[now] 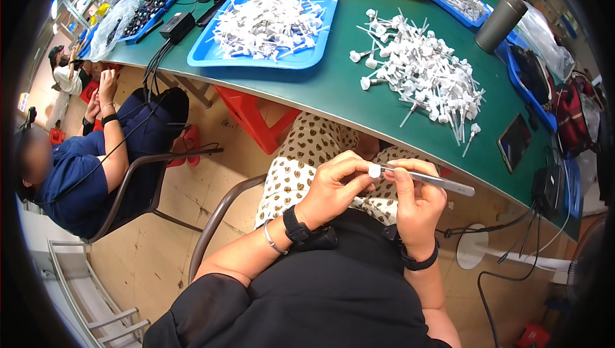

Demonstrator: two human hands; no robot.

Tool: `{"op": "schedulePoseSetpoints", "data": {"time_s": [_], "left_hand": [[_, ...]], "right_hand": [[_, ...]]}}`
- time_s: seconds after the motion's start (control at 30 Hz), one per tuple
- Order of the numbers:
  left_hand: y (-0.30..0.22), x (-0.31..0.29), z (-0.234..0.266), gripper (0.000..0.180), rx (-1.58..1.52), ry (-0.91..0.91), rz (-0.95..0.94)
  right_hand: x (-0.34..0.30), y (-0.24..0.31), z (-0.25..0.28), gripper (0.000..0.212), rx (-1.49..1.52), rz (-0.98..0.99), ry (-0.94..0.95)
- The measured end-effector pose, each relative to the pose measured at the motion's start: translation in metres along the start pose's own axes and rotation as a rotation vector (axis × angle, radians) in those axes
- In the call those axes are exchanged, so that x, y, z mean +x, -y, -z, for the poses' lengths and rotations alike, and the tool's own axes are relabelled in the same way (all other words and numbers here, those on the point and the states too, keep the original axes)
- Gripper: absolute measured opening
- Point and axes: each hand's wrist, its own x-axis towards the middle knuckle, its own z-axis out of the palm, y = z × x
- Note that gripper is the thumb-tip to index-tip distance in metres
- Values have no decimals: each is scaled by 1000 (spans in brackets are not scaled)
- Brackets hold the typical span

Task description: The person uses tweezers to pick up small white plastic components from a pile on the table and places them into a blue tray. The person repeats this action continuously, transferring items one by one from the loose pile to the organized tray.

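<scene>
The left hand (333, 188) pinches a small white cap (374, 170); the right hand (416, 197) grips a metal tool (442, 183). Held over the lap, the cap may drop if the tool slips.

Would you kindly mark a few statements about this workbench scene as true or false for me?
1. The left hand pinches a small white cap. True.
2. The right hand holds a red screwdriver. False: it holds a slim grey tool.
3. A loose pile of white parts lies on the green table. True.
4. The blue tray holds only black pieces. False: it holds white parts.
</scene>
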Motion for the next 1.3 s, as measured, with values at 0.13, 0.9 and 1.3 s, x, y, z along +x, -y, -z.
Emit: {"op": "schedulePoseSetpoints", "data": {"time_s": [0.13,0.9,1.3], "left_hand": [[-1,-1,-1,12,-53,-8,26],[0,-2,-5,12,0,-42,-17],[3,-4,-1,10,23,1,15]], "right_hand": [[-2,-1,-1,10,-40,86,42],[-2,-9,-3,7,-98,151,64],[-1,-9,-3,7,-105,125,73]]}}
